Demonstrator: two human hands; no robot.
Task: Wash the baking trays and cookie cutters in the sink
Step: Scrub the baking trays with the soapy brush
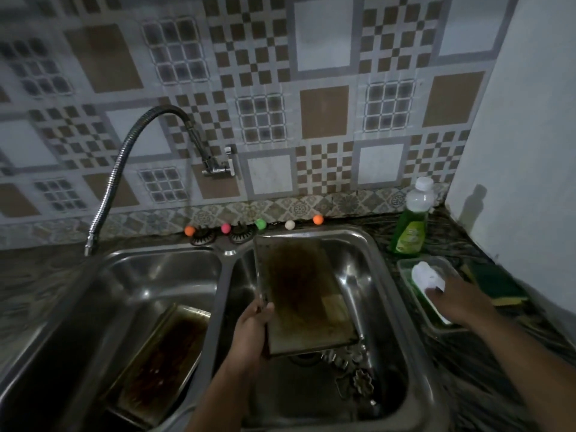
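Stained tray gripped by left hand.

We see our left hand gripping the near left edge of a stained baking tray, held tilted over the right sink basin. Cookie cutters lie on that basin's floor beneath it. A second stained tray leans in the left basin. Our right hand reaches onto a white object in a small dish on the tabletop, near a green soap bottle and a sponge.
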